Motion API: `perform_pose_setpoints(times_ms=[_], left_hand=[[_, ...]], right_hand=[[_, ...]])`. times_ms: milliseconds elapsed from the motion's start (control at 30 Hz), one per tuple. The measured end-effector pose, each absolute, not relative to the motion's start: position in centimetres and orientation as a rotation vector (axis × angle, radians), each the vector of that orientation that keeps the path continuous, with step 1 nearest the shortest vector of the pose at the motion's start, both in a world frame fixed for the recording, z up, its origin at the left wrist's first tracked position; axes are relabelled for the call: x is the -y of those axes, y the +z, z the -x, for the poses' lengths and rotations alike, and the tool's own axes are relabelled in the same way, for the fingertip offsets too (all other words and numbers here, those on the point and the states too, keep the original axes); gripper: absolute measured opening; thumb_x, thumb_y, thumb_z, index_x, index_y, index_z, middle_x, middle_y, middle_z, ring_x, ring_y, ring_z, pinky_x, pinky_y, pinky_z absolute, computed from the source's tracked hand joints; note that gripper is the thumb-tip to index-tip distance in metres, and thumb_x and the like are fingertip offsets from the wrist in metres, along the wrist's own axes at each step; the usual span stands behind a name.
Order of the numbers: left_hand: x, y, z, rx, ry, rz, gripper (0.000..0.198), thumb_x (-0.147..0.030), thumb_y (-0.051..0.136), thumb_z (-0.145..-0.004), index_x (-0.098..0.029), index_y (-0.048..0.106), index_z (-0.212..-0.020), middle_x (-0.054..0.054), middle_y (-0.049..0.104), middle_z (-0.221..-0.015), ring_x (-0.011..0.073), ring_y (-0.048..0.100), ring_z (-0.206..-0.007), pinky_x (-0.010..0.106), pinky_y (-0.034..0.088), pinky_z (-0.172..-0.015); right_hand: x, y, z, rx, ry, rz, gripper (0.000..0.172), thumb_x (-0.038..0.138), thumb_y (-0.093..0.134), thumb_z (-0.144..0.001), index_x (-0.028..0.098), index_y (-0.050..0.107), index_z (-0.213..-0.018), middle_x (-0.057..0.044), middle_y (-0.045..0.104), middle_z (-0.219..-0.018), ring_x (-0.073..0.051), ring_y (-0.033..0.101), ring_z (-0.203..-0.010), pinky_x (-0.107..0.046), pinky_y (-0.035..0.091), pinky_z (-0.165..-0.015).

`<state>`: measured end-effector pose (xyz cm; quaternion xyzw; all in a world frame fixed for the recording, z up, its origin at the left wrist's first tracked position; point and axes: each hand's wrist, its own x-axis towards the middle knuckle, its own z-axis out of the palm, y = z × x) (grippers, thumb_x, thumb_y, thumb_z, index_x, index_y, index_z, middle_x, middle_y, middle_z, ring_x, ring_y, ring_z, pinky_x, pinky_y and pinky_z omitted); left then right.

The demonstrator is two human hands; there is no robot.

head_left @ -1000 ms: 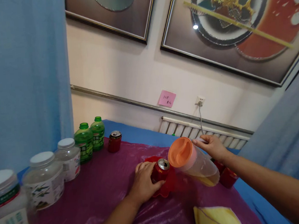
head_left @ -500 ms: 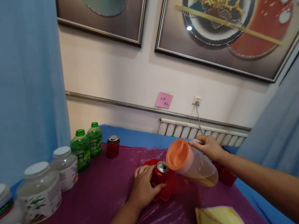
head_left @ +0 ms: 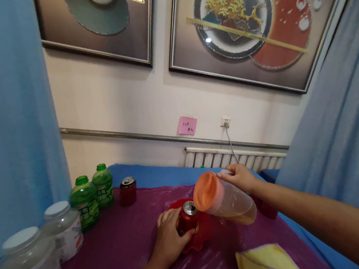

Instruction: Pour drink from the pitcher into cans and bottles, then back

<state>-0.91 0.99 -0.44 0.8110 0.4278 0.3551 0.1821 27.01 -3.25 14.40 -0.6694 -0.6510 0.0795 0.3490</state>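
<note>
My left hand (head_left: pixel 170 236) is wrapped round a red drink can (head_left: pixel 187 221), which stands upright on a red scalloped dish (head_left: pixel 204 231). My right hand (head_left: pixel 241 178) grips the handle of a clear plastic pitcher (head_left: pixel 236 203) with an orange lid (head_left: pixel 206 191). The pitcher is tipped far to the left, its lid close beside the top of the can. Pale yellowish liquid lies along its lower side. Whether any liquid is running into the can I cannot tell.
Clear jars with white lids (head_left: pixel 56 209), green bottles (head_left: pixel 85 208) and another red can (head_left: pixel 128 192) line the left of the purple table cover (head_left: pixel 120 247). A folded yellow cloth (head_left: pixel 265 261) lies at the front right. Another red object (head_left: pixel 268 210) stands behind the pitcher.
The view has shifted, so most things sit further left. The pitcher is tilted more towards level, with its lid still beside the can. My left hand keeps its hold on the can.
</note>
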Motion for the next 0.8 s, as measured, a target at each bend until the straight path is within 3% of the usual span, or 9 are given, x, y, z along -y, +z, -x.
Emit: perform_pose_setpoints(times_ms=[800], left_hand=[[-0.82, 0.05, 0.8, -1.201, 0.963, -2.281, 0.058, -0.037, 0.082, -0.067, -0.025, 0.066, -0.121, 0.009, 0.071, -0.119, 0.0326, 0.058, -0.115, 0.048, 0.036, -0.104]], right_hand=[[3.14, 14.23, -27.42, 1.701, 0.246, 1.724, 0.059, 0.07, 0.062, -0.076, 0.023, 0.031, -0.058, 0.006, 0.027, -0.057, -0.01, 0.028, -0.053, -0.025, 0.02, -0.047]])
